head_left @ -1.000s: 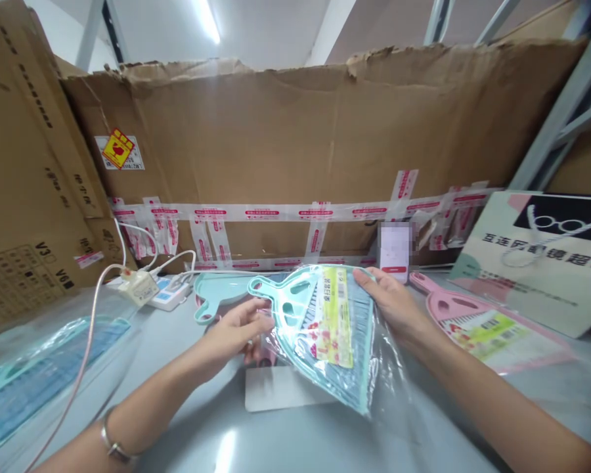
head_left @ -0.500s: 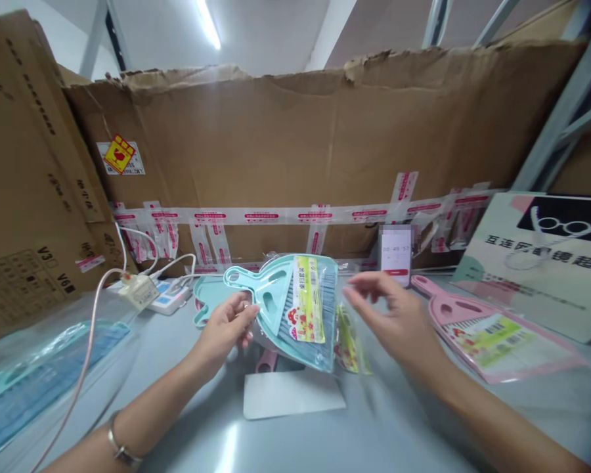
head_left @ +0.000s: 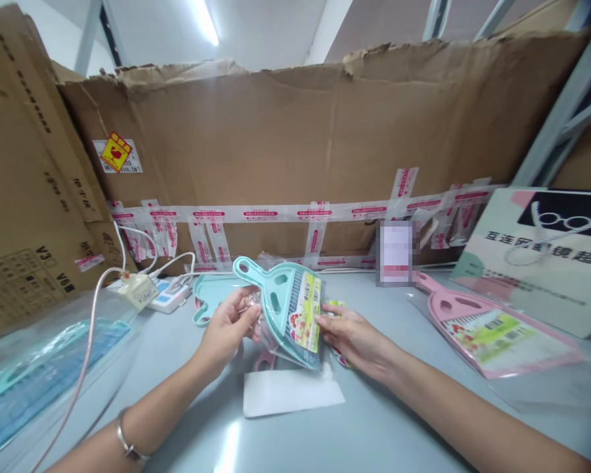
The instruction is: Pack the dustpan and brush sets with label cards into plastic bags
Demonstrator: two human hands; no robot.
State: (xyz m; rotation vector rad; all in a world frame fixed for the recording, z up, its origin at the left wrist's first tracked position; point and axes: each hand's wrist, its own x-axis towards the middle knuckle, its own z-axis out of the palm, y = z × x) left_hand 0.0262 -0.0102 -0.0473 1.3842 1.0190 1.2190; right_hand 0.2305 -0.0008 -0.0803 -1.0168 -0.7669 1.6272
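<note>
My left hand (head_left: 229, 325) pinches a teal mini dustpan-and-brush set (head_left: 285, 309) near its handle and holds it tilted on edge above the grey table (head_left: 374, 427). A yellow and red label runs down the set's face. My right hand (head_left: 347, 335) touches the set's right edge near the label, fingers curled against the clear wrapping. Below the set lies a white card (head_left: 290, 393). A pink handle (head_left: 264, 360) shows just under my left hand.
Another teal dustpan (head_left: 211, 292) lies behind. A bagged pink set (head_left: 487, 332) lies at the right, a bagged teal set (head_left: 34, 374) at the left. A power strip (head_left: 165, 295) with cables sits back left. Taped cardboard (head_left: 300, 157) walls the back; a printed bag (head_left: 546, 256) leans at right.
The clear outer bag no longer hangs round the teal set. My left hand turned the set more upright and on edge. My right hand let go, swung out, then came back to its right edge.
</note>
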